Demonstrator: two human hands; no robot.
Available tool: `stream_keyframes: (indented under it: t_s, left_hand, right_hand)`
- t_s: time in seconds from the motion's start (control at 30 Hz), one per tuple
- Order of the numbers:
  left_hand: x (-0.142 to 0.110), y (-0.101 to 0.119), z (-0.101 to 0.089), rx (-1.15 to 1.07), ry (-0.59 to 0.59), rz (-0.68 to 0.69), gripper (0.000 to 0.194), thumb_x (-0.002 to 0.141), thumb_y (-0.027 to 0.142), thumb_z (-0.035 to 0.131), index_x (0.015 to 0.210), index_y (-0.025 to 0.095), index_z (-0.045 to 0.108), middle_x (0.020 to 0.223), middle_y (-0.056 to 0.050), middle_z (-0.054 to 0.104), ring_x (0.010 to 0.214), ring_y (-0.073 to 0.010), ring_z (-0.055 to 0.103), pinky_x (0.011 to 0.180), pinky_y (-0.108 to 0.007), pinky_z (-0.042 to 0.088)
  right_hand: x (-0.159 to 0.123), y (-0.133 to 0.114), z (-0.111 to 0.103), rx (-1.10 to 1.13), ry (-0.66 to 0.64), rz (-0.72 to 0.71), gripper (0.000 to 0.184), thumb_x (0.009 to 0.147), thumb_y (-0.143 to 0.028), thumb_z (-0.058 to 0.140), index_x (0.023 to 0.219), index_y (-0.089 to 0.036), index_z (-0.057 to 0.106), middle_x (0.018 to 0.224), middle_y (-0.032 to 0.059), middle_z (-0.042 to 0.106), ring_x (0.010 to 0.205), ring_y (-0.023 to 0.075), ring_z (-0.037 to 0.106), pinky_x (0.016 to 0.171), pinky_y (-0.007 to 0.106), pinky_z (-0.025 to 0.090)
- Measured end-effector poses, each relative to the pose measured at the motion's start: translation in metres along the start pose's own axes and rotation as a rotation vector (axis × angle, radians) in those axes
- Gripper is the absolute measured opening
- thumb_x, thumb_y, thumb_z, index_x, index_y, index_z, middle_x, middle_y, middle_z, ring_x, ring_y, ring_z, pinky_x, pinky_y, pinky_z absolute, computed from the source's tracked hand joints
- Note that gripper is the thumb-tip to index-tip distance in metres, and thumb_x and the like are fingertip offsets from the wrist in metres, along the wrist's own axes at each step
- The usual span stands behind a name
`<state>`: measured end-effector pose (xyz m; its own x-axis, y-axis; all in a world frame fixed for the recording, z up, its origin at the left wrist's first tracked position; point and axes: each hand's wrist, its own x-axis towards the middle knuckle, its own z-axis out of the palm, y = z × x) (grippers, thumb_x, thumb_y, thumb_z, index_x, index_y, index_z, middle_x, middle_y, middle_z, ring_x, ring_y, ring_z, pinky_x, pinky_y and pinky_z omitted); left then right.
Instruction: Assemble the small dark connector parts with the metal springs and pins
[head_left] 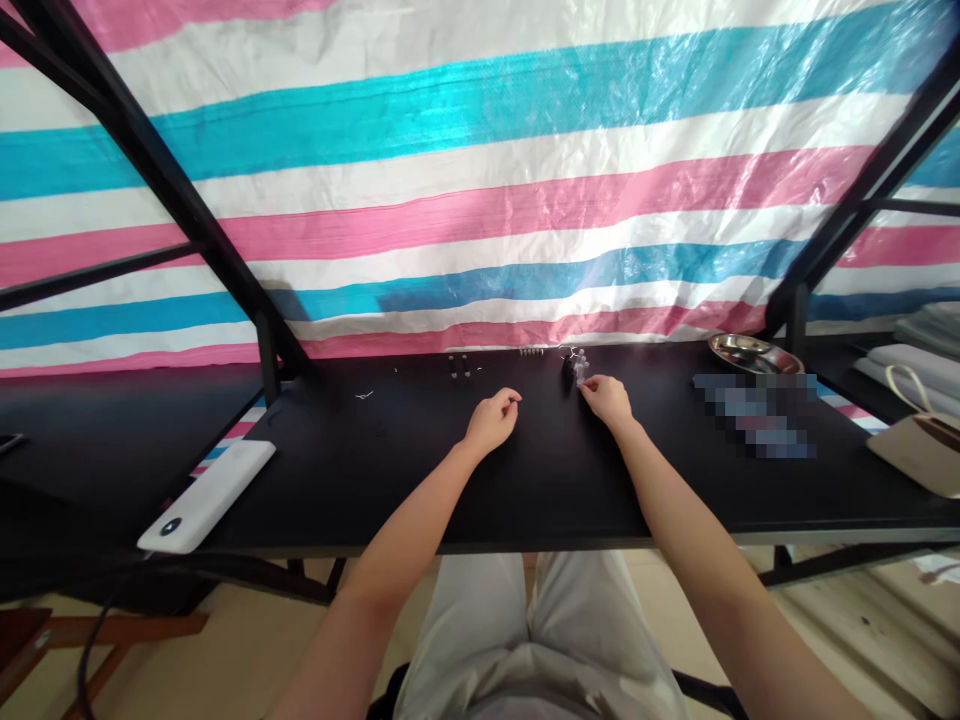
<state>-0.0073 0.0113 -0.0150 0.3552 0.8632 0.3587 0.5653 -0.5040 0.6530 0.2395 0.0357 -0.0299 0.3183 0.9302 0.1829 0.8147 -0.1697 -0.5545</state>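
Note:
My right hand [606, 398] is closed, with thumb and fingertips pinched at the lower end of a small, pale, knobbly translucent piece [580, 364]. Right beside that piece is a small black part [568, 368]; whether the two are joined I cannot tell. My left hand [493, 420] is held a little above or on the black table [420, 460], fingers curled and thumb close to the index finger. Anything in its fingertips is too small to make out. Beyond the hands lie a row of tiny pale pieces [532, 351] and two small dark parts with light ends [459, 367].
A thin white strand [364, 395] lies left of the hands. At the left edge is a white power-bank-like block [208, 498]. A shiny metal dish [756, 354] and a blurred-out flat item [757, 415] are on the right, near a beige pouch [919, 450]. Striped sheeting [480, 200] hangs behind.

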Motion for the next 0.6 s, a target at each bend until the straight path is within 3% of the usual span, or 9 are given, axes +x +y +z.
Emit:
stream_keyframes:
  t_s: [0.6]
  left_hand:
    - [-0.0008, 0.0015, -0.0014, -0.015, -0.018, -0.020, 0.020, 0.082, 0.021, 0.042, 0.095, 0.020, 0.056, 0.056, 0.004, 0.055, 0.050, -0.0091, 0.050, 0.058, -0.021, 0.039]
  right_hand:
    - [0.0003, 0.0010, -0.0010, -0.034, 0.010, -0.032, 0.021, 0.073, -0.029, 0.056, 0.086, -0.017, 0.067, 0.081, 0.0063, 0.067, 0.079, 0.0187, 0.061, 0.070, 0.026, 0.044]
